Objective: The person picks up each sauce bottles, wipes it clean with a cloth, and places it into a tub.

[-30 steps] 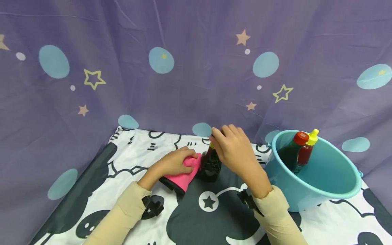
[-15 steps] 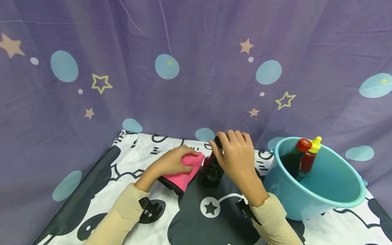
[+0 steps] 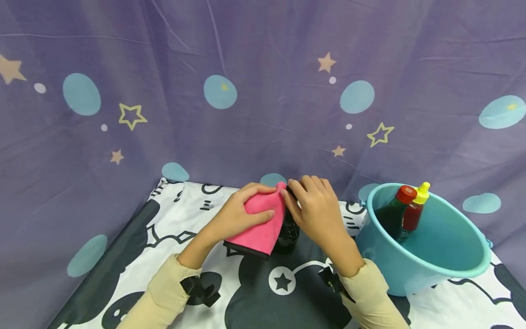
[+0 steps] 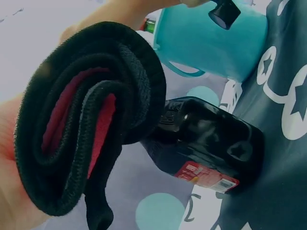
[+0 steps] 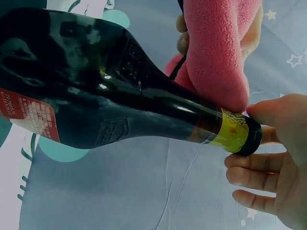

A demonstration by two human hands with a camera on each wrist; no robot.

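Observation:
A dark sauce bottle (image 3: 289,234) with a red label stands upright on the patterned cloth between the two hands. My left hand (image 3: 235,214) grips a folded pink cleaning cloth (image 3: 263,230) with a black edge; in the right wrist view the cloth (image 5: 216,57) lies against the bottle's neck. At the black cap (image 5: 253,139), just above a yellow neck band (image 5: 229,130), my right hand (image 3: 318,210) holds the bottle top between thumb and fingers. The left wrist view shows the rolled black edge (image 4: 91,120) of the cloth before the bottle's body (image 4: 211,139).
To the right stands a light blue bucket (image 3: 427,269). Inside it lean a green bottle with a red cap (image 3: 406,194) and a red bottle with a yellow cap (image 3: 422,193). A purple curtain (image 3: 263,132) hangs behind the black-and-white cloth (image 3: 164,256).
My left hand has raised the pink cloth and brought it rightward, from beside the bottle up to its neck. The right hand stays at the bottle's top, with the fingers slightly shifted.

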